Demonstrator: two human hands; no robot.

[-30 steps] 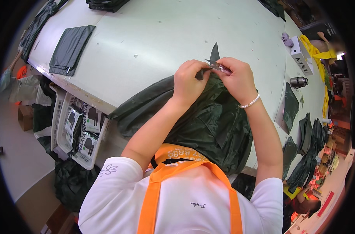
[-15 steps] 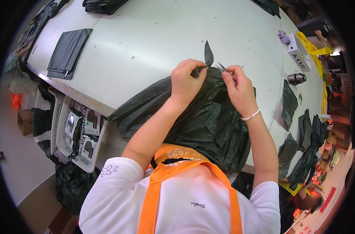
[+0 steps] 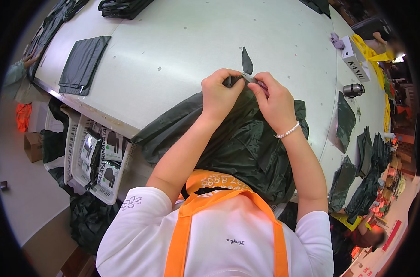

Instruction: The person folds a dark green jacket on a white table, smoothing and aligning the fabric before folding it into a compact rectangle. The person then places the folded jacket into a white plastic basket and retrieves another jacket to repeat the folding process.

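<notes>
A dark green garment [image 3: 247, 147] of thin, shiny fabric lies bunched over the table's near edge and against my front. My left hand [image 3: 222, 92] is closed on the garment's far end, where a narrow pointed flap [image 3: 247, 61] sticks out beyond my fingers. In my right hand [image 3: 275, 102] is a pair of small thread snips [image 3: 249, 78], held in closed fingers. Their metal blades reach to my left fingertips, at the base of the flap. Whether the blades touch the fabric is hidden by my fingers.
A folded dark garment [image 3: 85, 64] lies at left on the white table [image 3: 173, 41]. Packets fill a white plastic basket [image 3: 114, 197] below the edge. At right are a box [image 3: 355, 60], a metal flask [image 3: 353, 90] and dark fabric pieces [image 3: 344, 121]. Another person's hand [image 3: 32, 59] shows far left.
My right hand has moved left, bringing the snips from beside the flap to its base at my left fingertips. My left hand keeps its grip on the garment.
</notes>
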